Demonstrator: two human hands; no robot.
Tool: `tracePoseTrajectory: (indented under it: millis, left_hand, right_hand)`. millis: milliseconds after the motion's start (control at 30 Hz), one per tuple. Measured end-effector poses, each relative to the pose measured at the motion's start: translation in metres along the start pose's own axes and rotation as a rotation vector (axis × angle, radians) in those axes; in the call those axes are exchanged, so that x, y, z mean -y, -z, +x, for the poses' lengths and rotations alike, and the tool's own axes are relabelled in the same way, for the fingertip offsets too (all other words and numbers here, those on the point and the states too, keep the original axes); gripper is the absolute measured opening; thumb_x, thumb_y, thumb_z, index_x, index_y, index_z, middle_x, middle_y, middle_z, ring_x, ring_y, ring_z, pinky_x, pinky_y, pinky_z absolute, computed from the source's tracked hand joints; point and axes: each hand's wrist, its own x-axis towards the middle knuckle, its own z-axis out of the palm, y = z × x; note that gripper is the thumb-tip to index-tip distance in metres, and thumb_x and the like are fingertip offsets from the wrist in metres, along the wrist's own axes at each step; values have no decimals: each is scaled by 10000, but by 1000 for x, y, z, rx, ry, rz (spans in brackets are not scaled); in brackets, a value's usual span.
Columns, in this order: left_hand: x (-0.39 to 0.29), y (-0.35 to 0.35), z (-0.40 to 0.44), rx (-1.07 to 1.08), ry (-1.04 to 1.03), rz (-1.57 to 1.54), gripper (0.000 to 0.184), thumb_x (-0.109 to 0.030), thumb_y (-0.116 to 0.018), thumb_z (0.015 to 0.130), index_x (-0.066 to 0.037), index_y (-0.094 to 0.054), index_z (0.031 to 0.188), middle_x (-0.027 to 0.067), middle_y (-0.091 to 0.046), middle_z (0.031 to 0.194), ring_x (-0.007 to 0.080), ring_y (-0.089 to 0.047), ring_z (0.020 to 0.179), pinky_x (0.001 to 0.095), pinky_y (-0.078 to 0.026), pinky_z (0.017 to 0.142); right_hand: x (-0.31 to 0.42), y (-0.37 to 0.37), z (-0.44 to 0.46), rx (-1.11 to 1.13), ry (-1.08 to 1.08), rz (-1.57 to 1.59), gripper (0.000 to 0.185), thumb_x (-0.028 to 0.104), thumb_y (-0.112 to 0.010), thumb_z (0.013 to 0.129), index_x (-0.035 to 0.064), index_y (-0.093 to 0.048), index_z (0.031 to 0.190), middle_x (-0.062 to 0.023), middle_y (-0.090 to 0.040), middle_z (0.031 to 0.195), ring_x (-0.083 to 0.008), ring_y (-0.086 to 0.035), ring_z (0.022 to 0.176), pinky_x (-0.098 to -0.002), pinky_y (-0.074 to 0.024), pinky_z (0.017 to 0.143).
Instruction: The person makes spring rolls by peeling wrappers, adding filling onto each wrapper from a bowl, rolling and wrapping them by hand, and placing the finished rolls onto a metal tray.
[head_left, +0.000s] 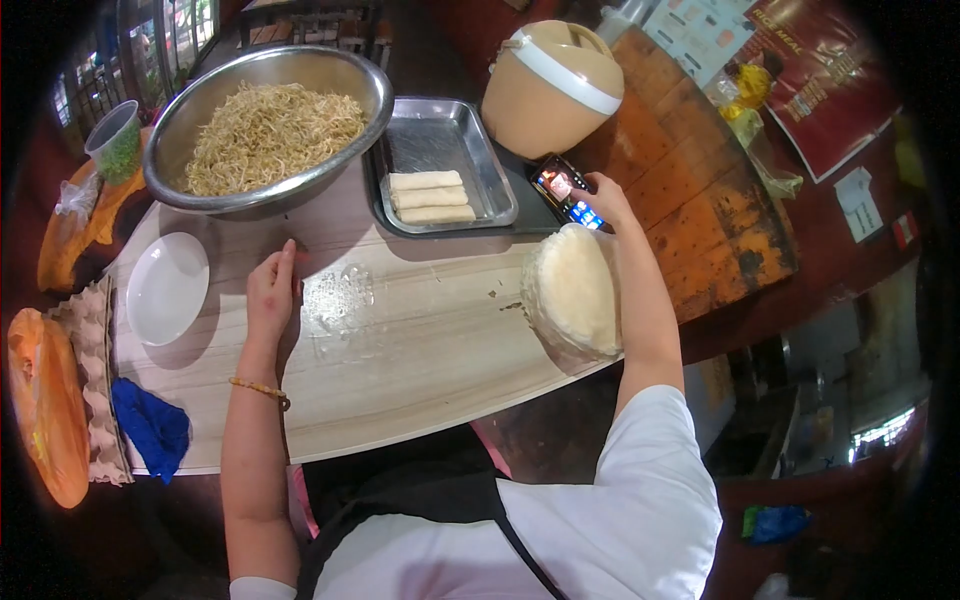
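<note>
My right hand has its fingers on the edge of a phone with a lit screen, which lies by the tray's right side. My left hand rests on its side on the pale table, fingers mostly curled and one pointing forward; whether it holds anything is hidden. Several pale rolls lie in a metal tray. A stack of round white wrappers sits below my right hand. Ahead of my left hand stands a metal bowl of bean sprouts. An oval white plate is at the left.
A tan container stands behind the tray, near a worn wooden table. On the left are a tub of chopped greens, an egg carton, an orange bag and a blue cloth or bag.
</note>
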Motion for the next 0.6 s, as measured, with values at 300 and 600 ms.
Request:
tracePoseTrajectory:
  millis: [300, 600]
  left_hand:
    - [-8, 1, -2, -4, -19, 74, 474, -397, -524, 1011, 20, -714, 887, -5, -463, 519, 69, -439, 496, 267, -345, 473]
    - [3, 0, 2, 3, -52, 68, 485, -385, -517, 1014, 32, -707, 855, 13, -471, 516, 80, -451, 501, 283, -347, 479]
  right_hand:
    - [19, -12, 14, 3, -133, -100, 581, 483, -736, 734, 91, -644, 1153, -178, -693, 1127, -335, -650, 1088, -459, -498, 918]
    - [28, -7, -1, 90, -110, -208, 862, 337, -836, 581, 118, -507, 1348, -162, -665, 1204, -321, -630, 1129, -437, -479, 948]
